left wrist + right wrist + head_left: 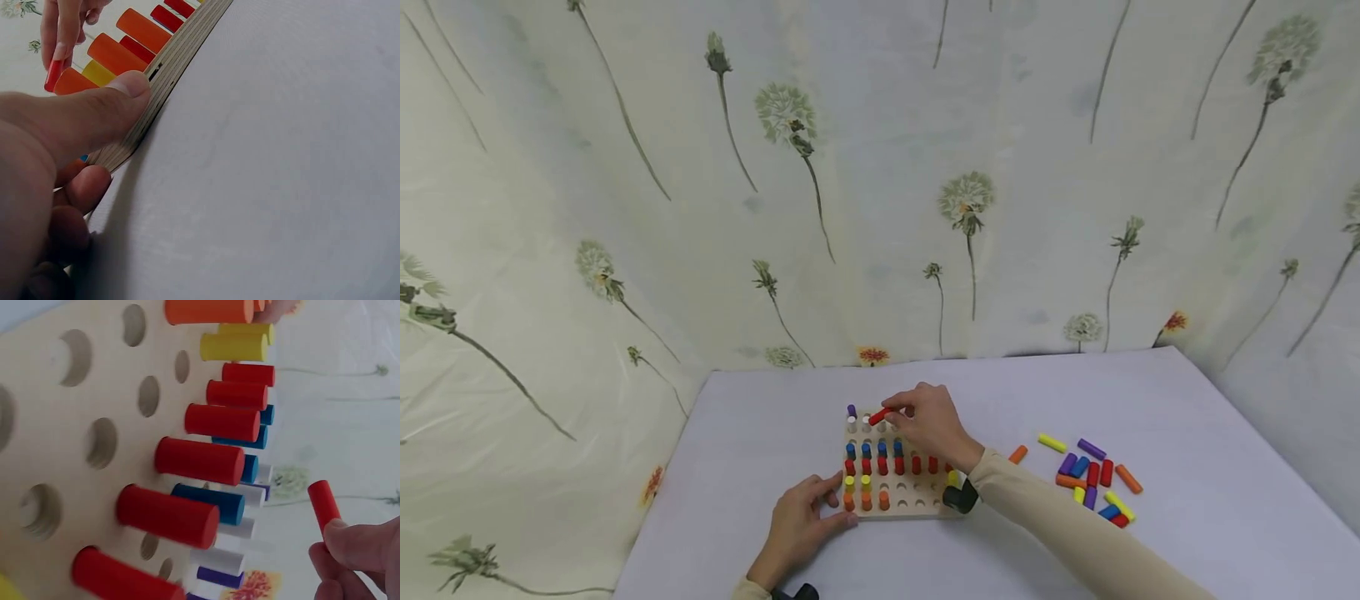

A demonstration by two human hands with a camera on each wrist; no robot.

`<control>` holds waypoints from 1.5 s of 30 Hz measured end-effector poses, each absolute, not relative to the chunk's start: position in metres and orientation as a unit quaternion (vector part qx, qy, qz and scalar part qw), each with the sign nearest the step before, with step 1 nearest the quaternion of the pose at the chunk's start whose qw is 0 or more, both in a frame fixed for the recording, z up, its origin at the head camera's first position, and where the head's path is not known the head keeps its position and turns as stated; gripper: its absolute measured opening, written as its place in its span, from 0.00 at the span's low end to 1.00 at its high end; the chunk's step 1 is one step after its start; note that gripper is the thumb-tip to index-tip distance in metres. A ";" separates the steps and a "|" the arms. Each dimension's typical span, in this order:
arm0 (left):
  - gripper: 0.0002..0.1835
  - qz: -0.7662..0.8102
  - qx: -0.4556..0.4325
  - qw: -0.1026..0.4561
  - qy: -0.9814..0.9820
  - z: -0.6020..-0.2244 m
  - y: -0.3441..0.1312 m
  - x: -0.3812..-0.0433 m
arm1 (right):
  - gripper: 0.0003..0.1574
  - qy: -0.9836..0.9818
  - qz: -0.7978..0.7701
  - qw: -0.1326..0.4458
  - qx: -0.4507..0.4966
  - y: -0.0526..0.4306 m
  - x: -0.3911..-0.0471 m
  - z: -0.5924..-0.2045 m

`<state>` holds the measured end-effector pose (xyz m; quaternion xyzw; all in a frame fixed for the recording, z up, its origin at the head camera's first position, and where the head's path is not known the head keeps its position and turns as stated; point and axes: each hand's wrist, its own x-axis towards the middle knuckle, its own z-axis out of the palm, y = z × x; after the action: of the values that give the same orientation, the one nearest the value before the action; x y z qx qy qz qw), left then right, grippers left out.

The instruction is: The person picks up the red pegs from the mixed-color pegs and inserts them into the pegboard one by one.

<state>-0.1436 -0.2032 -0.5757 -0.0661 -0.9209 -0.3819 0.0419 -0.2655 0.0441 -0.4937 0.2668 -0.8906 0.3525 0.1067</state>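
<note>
Red peg is pinched in the right hand over the pegboard, toward the surface's far edge (head view); the left hand grips the pegboard's corner (left wrist view); seemingly light, stiff and smooth, it's best held by one end (right wrist view).

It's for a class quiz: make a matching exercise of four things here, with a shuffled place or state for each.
1. Left hand
2. Right hand
3. Standing blue pegs
4. Loose pegs

A. Lying on the table, right of the board
B. Holding the board's near left corner
C. Beside the row of red pegs
D. Pinching a red peg

Pairs: 1-B; 2-D; 3-C; 4-A
</note>
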 end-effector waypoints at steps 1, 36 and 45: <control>0.37 -0.381 -0.067 0.043 -0.921 -0.576 -0.203 -0.144 | 0.09 -0.892 0.353 0.097 0.266 0.041 -0.266 -0.493; 0.37 -0.386 -0.074 0.049 -0.918 -0.578 -0.205 -0.146 | 0.02 -0.908 0.274 0.011 0.316 -0.005 -0.282 -0.502; 0.37 -0.388 -0.077 0.056 -0.917 -0.579 -0.206 -0.146 | 0.02 -0.901 0.258 0.037 0.348 -0.013 -0.284 -0.506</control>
<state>-0.1459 -0.2060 -0.5787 -0.0768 -0.9169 -0.3877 0.0557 -0.2841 -0.0129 -0.5062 0.3476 -0.9007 0.2578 0.0374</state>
